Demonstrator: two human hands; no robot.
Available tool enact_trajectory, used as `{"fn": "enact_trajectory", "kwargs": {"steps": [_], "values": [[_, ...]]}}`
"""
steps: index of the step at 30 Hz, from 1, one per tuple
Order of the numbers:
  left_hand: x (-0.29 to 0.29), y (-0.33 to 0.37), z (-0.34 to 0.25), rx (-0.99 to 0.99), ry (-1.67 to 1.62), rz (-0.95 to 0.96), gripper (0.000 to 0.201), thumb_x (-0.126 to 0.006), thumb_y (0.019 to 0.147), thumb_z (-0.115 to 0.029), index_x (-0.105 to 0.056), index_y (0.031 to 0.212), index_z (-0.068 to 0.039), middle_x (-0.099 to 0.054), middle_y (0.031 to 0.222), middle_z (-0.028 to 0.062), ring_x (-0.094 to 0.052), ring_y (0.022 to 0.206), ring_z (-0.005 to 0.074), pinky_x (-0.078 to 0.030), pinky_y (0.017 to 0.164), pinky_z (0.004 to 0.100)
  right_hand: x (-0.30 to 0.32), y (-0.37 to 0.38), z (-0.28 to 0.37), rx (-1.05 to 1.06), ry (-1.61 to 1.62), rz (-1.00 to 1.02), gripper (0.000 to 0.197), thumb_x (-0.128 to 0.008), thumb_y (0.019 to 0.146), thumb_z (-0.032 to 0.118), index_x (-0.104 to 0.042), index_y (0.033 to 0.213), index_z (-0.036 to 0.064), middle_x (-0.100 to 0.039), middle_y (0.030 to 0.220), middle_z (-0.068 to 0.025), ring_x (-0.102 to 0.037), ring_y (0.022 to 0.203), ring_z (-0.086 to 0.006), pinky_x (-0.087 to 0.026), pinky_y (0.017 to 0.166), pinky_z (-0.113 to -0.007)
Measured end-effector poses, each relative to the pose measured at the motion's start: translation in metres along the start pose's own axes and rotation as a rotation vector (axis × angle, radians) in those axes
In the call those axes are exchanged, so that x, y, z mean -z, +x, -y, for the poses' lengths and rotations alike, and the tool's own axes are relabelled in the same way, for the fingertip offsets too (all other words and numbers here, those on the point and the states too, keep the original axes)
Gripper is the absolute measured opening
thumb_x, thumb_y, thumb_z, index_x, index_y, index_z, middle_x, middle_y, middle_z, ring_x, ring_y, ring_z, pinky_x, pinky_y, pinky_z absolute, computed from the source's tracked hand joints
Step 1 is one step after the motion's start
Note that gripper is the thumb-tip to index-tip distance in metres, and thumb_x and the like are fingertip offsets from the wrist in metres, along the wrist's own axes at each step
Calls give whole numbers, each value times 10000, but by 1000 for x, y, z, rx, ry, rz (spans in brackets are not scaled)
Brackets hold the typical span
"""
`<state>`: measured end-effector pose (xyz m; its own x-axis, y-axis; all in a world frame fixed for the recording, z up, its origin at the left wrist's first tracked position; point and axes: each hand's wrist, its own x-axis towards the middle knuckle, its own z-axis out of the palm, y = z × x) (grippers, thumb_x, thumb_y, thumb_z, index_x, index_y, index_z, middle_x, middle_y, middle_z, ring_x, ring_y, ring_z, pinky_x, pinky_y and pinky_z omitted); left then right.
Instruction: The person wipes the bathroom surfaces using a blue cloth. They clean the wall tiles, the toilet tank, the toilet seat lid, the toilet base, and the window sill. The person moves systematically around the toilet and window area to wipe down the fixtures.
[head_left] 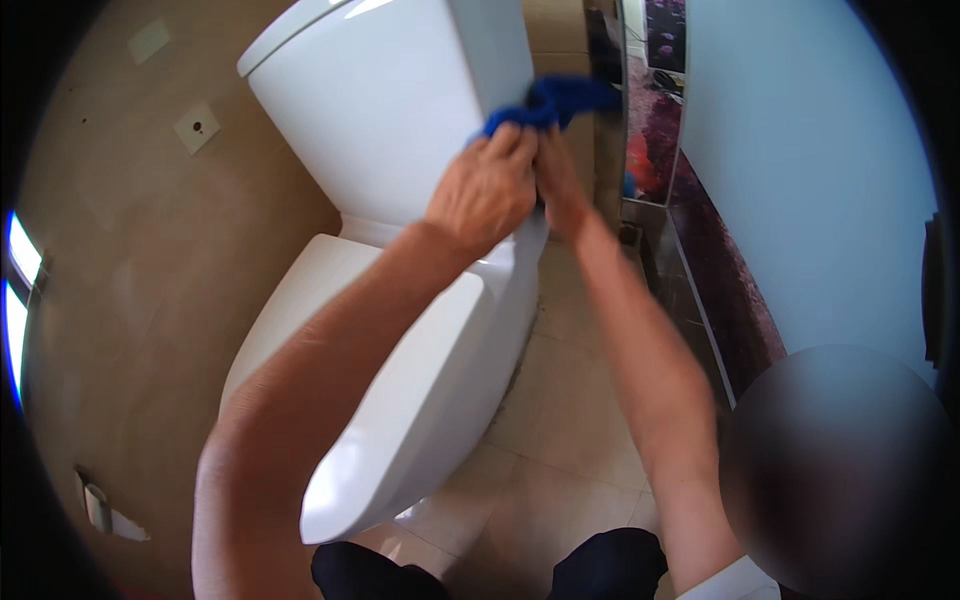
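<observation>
Left hand (pixel 485 190) is curling its fingers onto a blue cloth (pixel 572 97) by the toilet tank's (pixel 390 110) right side; right hand (pixel 562 185) is meeting it, blur obscuring its grip: cannot tell. Careful wiping is probably needing flatter cloth, even pressure.

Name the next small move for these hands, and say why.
Probably slide the blue cloth down the right side of the white tank: the left hand is curled on it there, and the right hand is close beside.
</observation>
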<state>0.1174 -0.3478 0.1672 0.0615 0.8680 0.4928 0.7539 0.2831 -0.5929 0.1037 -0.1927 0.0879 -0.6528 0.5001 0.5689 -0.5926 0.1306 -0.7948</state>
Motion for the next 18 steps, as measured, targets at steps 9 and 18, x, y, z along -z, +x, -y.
{"fn": "enact_trajectory", "kwargs": {"steps": [9,18], "values": [[-54,-57,-103,-128,46,600,256,-665,827,-153,-742,1044,-42,-617,1139,50,-509,1117,208,-397,923,310,-9,-154,-148,-234,-326,-50,399,-551,991,299,-508,1319,76,-575,1279,-118,-539,1208,-267,-439,988,-354],[-87,-106,-165,-182,-31,873,233,-626,895,-230,-763,1075,-173,-687,1135,-12,-529,1144,210,-322,935,382,-20,-271,-180,-132,-945,140,275,-579,957,208,-565,1168,32,-601,1202,-136,-555,1104,-306,-453,919,-404]]}}
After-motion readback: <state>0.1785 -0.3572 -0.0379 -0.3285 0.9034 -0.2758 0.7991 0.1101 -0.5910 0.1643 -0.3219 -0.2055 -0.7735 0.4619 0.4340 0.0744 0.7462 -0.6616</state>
